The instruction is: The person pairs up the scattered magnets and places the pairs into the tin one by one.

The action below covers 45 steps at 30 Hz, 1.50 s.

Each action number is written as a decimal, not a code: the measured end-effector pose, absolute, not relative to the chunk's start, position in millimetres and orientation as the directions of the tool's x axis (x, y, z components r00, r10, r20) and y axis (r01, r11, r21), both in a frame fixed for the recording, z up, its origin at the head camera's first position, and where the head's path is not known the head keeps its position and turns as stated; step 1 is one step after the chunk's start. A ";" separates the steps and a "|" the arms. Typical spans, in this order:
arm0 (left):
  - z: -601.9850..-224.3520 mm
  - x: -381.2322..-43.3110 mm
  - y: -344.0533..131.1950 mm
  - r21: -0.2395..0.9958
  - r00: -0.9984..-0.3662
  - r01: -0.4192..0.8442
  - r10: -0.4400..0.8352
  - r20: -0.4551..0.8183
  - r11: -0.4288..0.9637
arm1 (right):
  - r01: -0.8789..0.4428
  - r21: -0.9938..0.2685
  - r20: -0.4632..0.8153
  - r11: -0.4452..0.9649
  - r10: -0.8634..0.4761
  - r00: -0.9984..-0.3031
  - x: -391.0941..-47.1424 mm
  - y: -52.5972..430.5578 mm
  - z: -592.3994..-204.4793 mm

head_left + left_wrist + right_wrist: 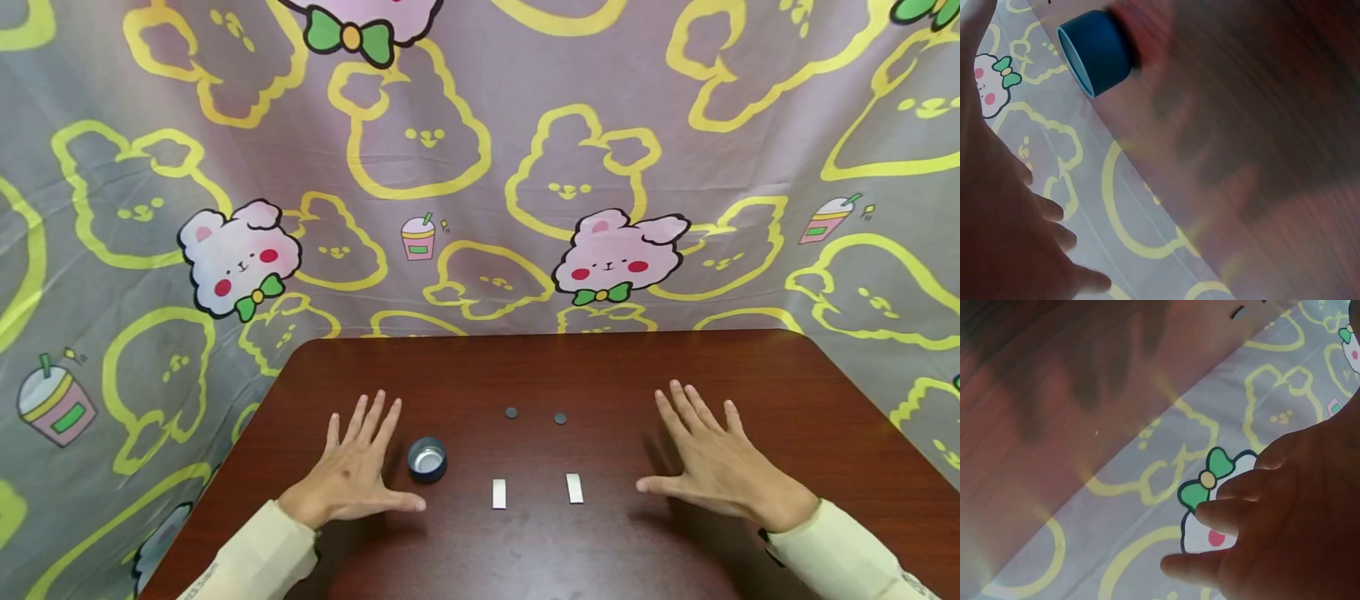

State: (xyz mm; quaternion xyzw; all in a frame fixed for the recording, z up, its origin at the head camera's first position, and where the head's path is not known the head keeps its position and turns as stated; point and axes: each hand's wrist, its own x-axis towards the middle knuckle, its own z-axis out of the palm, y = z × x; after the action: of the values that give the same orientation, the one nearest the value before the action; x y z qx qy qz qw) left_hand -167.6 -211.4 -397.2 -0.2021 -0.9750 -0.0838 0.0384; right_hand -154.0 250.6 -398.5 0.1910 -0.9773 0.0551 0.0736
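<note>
My left hand (348, 471) is held with fingers spread above the table, holding nothing. Just right of it stands a small dark blue round cup or lid (427, 460) with a silvery inside; the left wrist view shows its blue side (1100, 53). Over the table's right part, my right hand (716, 467) has its fingers spread too and grips nothing. Between the hands lie two white rectangular strips, one on the left (499, 494) and one on the right (574, 488). Farther back are two small dark grey discs, the left disc (512, 412) and the right disc (560, 418).
The reddish-brown wooden table (450, 367) has rounded far corners. Behind it and along both sides hangs a grey curtain (495, 100) printed with yellow outlines and white cartoon rabbits. Both hands cast shadows on the tabletop.
</note>
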 end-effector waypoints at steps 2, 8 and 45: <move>-399.5 -168.0 -210.0 0.166 -0.904 0.427 0.411 0.121 0.889 | -0.386 -0.113 0.149 0.915 -0.369 -0.918 -153.4 248.7 -398.4; -405.0 -168.7 -206.0 0.220 -0.869 0.494 0.469 0.158 0.841 | -0.416 -0.174 0.130 0.892 -0.398 -0.908 -153.2 243.9 -400.1; -421.8 -177.2 -173.5 0.600 -0.839 0.525 0.486 0.246 0.604 | -0.513 -0.588 0.175 0.625 -0.521 -0.836 -164.7 218.3 -419.8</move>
State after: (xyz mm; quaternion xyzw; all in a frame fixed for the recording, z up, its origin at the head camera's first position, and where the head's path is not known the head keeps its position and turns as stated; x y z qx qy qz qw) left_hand -177.2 -173.5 -421.8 -0.2823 -0.8950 -0.3441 0.0288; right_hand -164.7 218.3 -419.8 0.2866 -0.9015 0.3243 -0.0061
